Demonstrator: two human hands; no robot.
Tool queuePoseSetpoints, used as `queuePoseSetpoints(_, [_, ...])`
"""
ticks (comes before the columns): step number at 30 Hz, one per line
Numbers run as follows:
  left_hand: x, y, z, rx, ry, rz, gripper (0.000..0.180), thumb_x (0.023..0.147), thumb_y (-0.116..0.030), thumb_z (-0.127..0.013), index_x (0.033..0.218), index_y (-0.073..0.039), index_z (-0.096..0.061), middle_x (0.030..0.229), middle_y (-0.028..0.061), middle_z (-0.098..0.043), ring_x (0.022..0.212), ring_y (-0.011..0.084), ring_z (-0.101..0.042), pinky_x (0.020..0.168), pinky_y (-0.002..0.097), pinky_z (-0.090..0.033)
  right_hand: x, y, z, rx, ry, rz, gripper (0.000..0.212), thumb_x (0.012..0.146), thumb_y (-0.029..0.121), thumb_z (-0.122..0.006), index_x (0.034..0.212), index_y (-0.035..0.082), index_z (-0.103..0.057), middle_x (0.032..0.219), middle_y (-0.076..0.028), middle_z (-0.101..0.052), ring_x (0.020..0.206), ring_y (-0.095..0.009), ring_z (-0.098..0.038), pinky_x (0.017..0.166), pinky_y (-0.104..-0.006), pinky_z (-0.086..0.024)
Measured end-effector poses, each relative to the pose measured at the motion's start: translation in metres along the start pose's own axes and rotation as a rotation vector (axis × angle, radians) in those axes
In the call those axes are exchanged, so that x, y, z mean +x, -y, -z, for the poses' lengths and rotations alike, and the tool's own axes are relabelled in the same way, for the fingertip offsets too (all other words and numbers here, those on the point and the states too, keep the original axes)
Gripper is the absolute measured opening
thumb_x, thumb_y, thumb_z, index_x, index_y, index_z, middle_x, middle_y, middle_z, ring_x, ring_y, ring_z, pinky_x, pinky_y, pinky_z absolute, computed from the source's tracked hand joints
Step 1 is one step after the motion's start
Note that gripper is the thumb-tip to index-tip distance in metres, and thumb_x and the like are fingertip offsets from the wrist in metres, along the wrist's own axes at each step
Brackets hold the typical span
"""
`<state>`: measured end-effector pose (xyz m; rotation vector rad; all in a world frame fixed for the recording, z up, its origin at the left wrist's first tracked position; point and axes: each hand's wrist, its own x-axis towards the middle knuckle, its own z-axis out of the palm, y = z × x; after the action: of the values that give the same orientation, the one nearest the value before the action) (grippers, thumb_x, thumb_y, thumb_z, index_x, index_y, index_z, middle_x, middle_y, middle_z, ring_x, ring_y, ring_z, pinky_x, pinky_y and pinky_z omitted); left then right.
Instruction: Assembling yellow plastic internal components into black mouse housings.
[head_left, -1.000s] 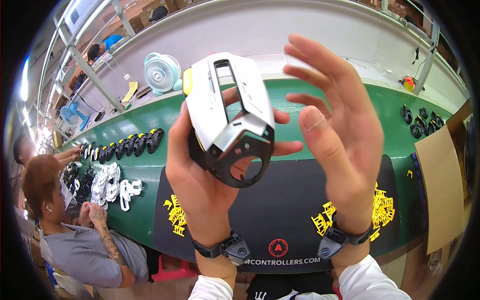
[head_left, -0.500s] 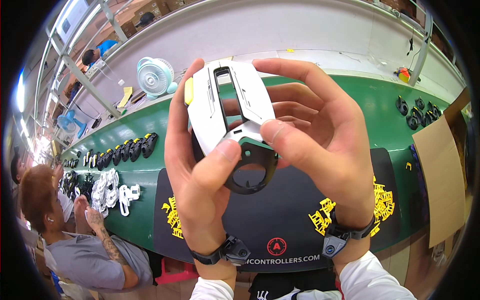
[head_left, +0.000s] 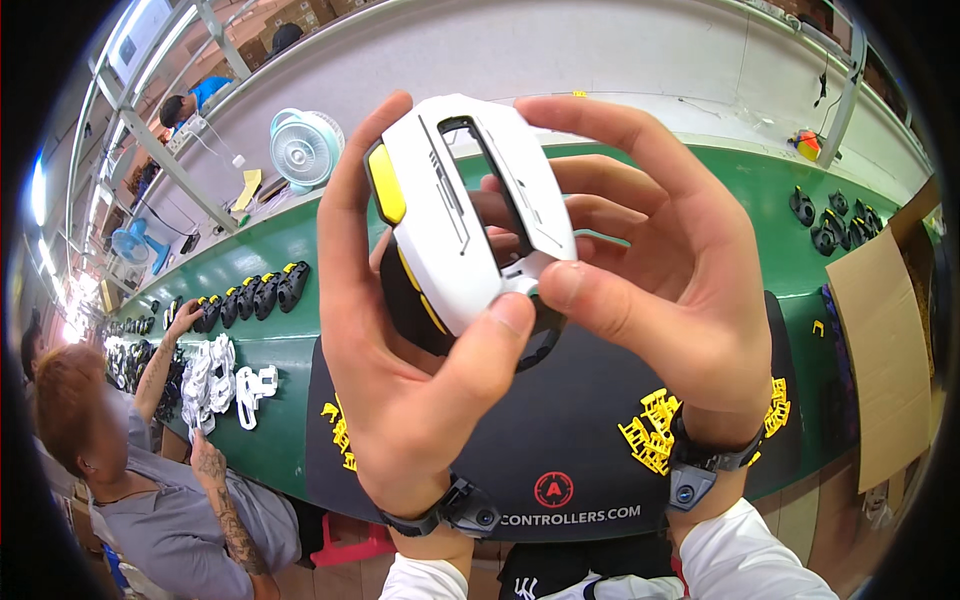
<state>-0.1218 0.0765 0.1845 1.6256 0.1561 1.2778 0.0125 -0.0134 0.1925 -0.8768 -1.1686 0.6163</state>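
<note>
I have the white-and-black plastic shell with a long central slot (head_left: 442,205) held in the air above the black mat (head_left: 560,455). Left hand (head_left: 400,390): gripping its left side, thumb pressed to the near edge. Right hand (head_left: 690,290): fingers curved around the right side, thumb on the same edge. A yellow oblong insert (head_left: 386,185) sits in the shell's left flank. I note small yellow plastic clips (head_left: 652,432) heaped on the mat; farther left, a co-worker's raised hand (head_left: 186,318) at the row of black-and-yellow shells (head_left: 264,295).
</note>
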Motion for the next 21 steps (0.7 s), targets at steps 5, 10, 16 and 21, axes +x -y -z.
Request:
queuePoseSetpoints(5, [-0.001,0.002,-0.003,-0.105,0.024,-0.043,0.088,0.079,-0.019,-0.068,0.155,0.001,-0.028,0.13,0.0196,-0.058,0.115,0.0279,-0.063,0.097,0.0375,-0.052,0.002,-0.002,-0.005,0.159,-0.009,-0.073,0.075,0.083,0.001,-0.073,0.148,-0.003,-0.036,0.128,-0.019,-0.061,0.116,-0.025,-0.064,0.099,-0.0358,-0.053])
queuePoseSetpoints(10, [0.002,-0.006,-0.006,-0.227,-0.048,0.105,0.082,0.084,-0.016,-0.063,0.156,-0.003,-0.026,0.134,0.0226,-0.054,0.109,0.0351,-0.066,0.084,0.0443,-0.061,0.012,-0.014,-0.001,-0.283,-0.097,0.328,0.076,0.083,0.015,-0.082,0.145,-0.001,-0.041,0.129,-0.016,-0.058,0.114,-0.025,-0.063,0.097,-0.0352,-0.053])
queuePoseSetpoints(16, [0.0,-0.013,-0.006,-0.247,-0.198,0.184,0.081,0.081,-0.024,-0.057,0.154,-0.002,-0.03,0.127,0.0236,-0.057,0.103,0.0331,-0.068,0.076,0.0471,-0.065,0.013,-0.023,-0.001,-0.735,-0.027,0.73,0.062,0.063,0.045,-0.09,0.104,0.001,-0.073,0.106,-0.013,-0.063,0.094,-0.026,-0.064,0.08,-0.036,-0.053])
queuePoseSetpoints(21, [0.003,-0.009,0.006,-0.25,-0.143,0.252,0.075,0.084,-0.025,-0.057,0.151,0.0,-0.036,0.118,0.0179,-0.064,0.098,0.0272,-0.07,0.073,0.0419,-0.064,0.009,-0.015,-0.007,-0.727,0.0,0.632,0.062,0.061,0.039,-0.093,0.108,0.005,-0.071,0.109,-0.012,-0.058,0.095,-0.027,-0.062,0.08,-0.035,-0.053])
